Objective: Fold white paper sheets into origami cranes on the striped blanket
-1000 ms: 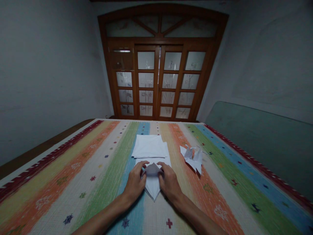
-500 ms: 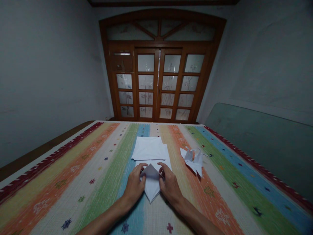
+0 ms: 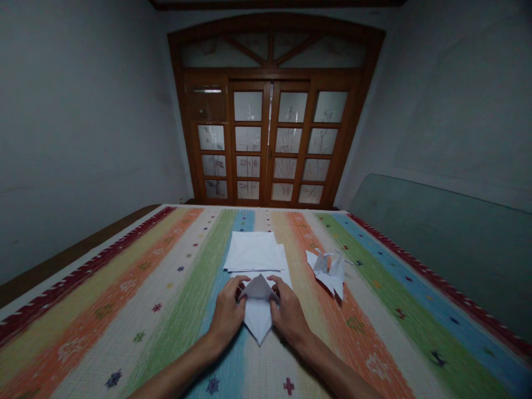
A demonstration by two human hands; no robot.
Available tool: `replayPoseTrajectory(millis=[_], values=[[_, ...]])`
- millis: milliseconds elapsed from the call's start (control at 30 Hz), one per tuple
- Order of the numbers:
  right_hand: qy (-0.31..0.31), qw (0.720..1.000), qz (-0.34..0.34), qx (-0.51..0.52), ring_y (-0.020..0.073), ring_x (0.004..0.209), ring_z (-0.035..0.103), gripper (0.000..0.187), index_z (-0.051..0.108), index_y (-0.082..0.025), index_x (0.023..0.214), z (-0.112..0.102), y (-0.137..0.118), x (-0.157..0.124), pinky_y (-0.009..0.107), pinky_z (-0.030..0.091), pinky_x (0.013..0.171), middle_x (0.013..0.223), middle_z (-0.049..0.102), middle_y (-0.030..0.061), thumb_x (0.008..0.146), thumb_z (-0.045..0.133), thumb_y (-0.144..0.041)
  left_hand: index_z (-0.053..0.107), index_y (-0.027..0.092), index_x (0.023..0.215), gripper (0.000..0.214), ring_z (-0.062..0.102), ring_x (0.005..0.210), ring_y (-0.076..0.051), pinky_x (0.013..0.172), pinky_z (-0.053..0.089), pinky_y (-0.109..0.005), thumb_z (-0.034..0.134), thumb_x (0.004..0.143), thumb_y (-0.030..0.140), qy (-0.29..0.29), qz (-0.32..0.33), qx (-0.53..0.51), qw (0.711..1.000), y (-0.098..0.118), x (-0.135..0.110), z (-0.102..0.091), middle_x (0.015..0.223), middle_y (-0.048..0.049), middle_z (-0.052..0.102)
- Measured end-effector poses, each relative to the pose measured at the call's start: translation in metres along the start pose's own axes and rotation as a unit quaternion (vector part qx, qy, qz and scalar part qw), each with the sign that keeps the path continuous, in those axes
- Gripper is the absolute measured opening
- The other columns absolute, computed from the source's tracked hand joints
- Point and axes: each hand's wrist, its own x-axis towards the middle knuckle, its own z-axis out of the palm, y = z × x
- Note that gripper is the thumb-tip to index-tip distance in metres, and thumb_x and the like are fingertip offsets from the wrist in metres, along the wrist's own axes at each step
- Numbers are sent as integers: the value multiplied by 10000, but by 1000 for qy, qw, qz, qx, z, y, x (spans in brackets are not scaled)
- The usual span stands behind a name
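A partly folded white paper piece (image 3: pixel 258 316) lies on the striped cloth, its point toward me. My left hand (image 3: pixel 228 313) pinches its left side and my right hand (image 3: pixel 289 315) pinches its right side, fingertips at a raised flap near the top. Just beyond the hands lies a stack of white paper sheets (image 3: pixel 255 252). To the right rest finished white folded paper figures (image 3: pixel 328 270), apart from both hands.
A multicoloured striped cloth (image 3: pixel 158 288) covers the surface. A green padded panel (image 3: pixel 440 244) runs along the right edge. A wooden double door with frosted glass panes (image 3: pixel 270 144) stands at the far end, with grey walls on both sides.
The raised flap at the top of the paper has shifted slightly between my fingertips. Both hands stay in the same place on the paper.
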Motion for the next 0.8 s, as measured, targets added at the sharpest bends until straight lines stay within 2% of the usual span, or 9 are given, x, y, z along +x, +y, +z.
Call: replayPoseTrajectory(millis=[167, 433, 600, 667, 800], values=[[8, 1000, 10, -11, 199, 780, 621, 619, 573, -163, 1192, 0, 3, 0, 312, 507, 753, 817, 629, 26, 622, 436, 36, 654, 202, 1070, 501, 634, 842, -211, 796, 500, -339, 467, 657, -12, 8, -2, 7, 1000, -2, 0, 0, 902, -38, 668], [36, 999, 0, 16, 204, 827, 642, 601, 574, -174, 1209, 0, 1, 1, 331, 538, 792, 935, 652, 58, 661, 430, 26, 659, 198, 1066, 446, 627, 789, -204, 752, 499, -326, 481, 692, 32, -16, 5, 0, 1000, 4, 0, 0, 878, -38, 677], [62, 998, -3, 22, 236, 928, 654, 526, 579, -170, 1202, -1, 1, 1, 366, 552, 838, 1041, 663, 100, 724, 446, 3, 662, 187, 1068, 261, 650, 835, -212, 747, 532, -320, 584, 819, 199, -39, 13, -65, 997, 15, -1, -3, 980, -75, 696], [65, 998, 0, 20, 241, 958, 658, 503, 584, -167, 1193, -1, 1, 1, 370, 549, 854, 1052, 671, 106, 739, 445, -2, 665, 182, 1084, 253, 658, 854, -215, 742, 547, -320, 565, 868, 266, -51, -2, -107, 993, 16, -2, -4, 1021, -91, 696], [68, 997, 12, 22, 243, 959, 672, 472, 597, -168, 1165, -2, 1, 2, 379, 542, 870, 1050, 693, 102, 743, 452, -13, 667, 186, 1098, 289, 658, 848, -205, 713, 558, -306, 545, 839, 230, -50, -41, -159, 985, 8, 0, -2, 1018, -81, 694]])
